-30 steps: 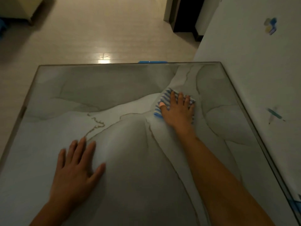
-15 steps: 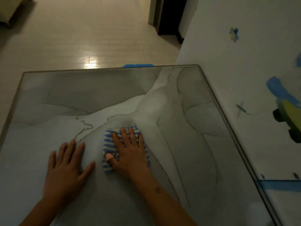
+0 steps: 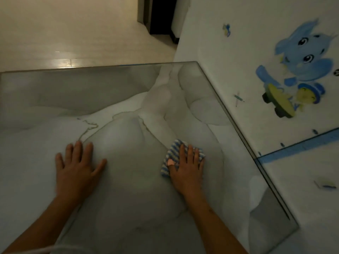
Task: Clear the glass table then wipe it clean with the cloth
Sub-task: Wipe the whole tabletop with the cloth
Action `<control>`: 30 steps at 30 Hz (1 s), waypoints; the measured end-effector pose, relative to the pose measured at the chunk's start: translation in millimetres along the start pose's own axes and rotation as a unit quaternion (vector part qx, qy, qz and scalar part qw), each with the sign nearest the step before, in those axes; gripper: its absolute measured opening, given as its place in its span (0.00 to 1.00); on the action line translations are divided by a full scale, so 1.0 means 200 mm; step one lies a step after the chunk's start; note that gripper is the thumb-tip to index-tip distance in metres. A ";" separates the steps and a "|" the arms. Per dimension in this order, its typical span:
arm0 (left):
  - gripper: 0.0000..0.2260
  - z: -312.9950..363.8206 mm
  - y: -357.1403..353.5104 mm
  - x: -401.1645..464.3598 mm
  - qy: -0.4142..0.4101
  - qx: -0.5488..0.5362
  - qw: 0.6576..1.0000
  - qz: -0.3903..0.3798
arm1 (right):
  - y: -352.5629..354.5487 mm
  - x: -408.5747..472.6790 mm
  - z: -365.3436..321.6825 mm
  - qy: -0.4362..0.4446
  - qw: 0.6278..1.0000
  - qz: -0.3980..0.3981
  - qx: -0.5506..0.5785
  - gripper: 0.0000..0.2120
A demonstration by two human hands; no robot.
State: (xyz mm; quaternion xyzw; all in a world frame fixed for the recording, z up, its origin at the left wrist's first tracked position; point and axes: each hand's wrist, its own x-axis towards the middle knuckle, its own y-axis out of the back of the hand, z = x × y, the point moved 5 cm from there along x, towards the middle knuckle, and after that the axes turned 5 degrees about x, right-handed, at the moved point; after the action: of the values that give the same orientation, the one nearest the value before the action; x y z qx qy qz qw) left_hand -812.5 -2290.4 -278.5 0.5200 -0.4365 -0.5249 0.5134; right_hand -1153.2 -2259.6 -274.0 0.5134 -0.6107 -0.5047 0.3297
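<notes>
Nearest, two bare forearms reach forward over the glass surface point(image 3: 128, 208), which shows a grey and white marbled pattern beneath it. The left hand point(image 3: 77, 167) lies flat on the glass at the near left, its grip spread, fingers straight and apart, holding nothing. To the right of it and well apart, the right hand point(image 3: 187, 170) presses flat on the cloth point(image 3: 174, 149), its grip spread with straight fingers laid over the fabric rather than curled round it. The cloth is blue and white striped, bunched under the palm, and shows past the fingertips and beside the thumb; it sits on the near right part of the surface, short of the right edge. Along that right edge stands a white wall point(image 3: 238, 52) with a blue cartoon sticker point(image 3: 300, 68). Beyond the far edge lies a pale floor point(image 3: 73, 33) and a dark doorway point(image 3: 163, 13).
</notes>
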 end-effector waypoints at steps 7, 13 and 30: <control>0.33 0.05 0.05 -0.04 -0.021 0.023 0.999 -0.033 | -0.15 -0.50 -0.26 0.072 0.997 -0.034 -0.006 0.35; 0.25 0.37 0.11 -0.32 -0.138 0.015 0.989 -0.049 | -0.22 -0.79 -0.37 0.085 0.995 -0.053 -0.016 0.38; 0.08 0.99 0.14 -0.97 -0.260 -0.062 0.941 -0.208 | 0.02 -1.16 0.17 -0.107 0.986 -0.070 0.109 0.32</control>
State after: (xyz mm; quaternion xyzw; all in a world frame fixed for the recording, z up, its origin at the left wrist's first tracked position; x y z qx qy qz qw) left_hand -1020.7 -2115.7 -217.2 0.4118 -0.4037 -0.7626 0.2931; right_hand -1126.8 -2028.4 -251.8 0.5311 -0.6564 -0.5086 0.1685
